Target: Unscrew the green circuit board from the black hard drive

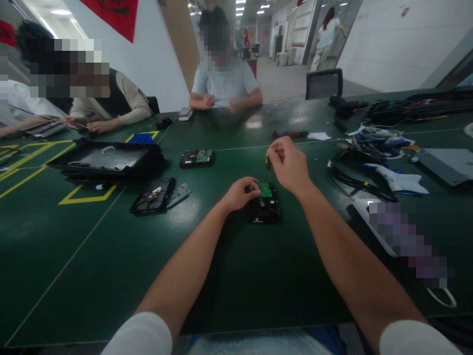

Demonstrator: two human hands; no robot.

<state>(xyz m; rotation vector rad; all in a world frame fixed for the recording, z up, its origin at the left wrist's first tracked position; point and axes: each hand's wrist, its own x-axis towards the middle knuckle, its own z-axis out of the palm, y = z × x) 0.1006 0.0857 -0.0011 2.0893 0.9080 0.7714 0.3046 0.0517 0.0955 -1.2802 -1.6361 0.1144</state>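
A black hard drive [264,213] with a green circuit board [264,189] lies on the green table in front of me. My left hand [242,194] rests at the drive's left upper side, its fingers curled over the edge; whether something small is between them is hidden. My right hand [290,162] grips a small yellow-handled screwdriver [268,160], held upright above the board with its shaft pointing down at the drive's upper edge.
Left of the drive lie another hard drive [153,195], a loose circuit board [179,195], a third drive [197,158] and black trays [111,160]. Cables [380,143], a white-blue packet [399,179] and a metal box [445,165] lie right. People sit across the table.
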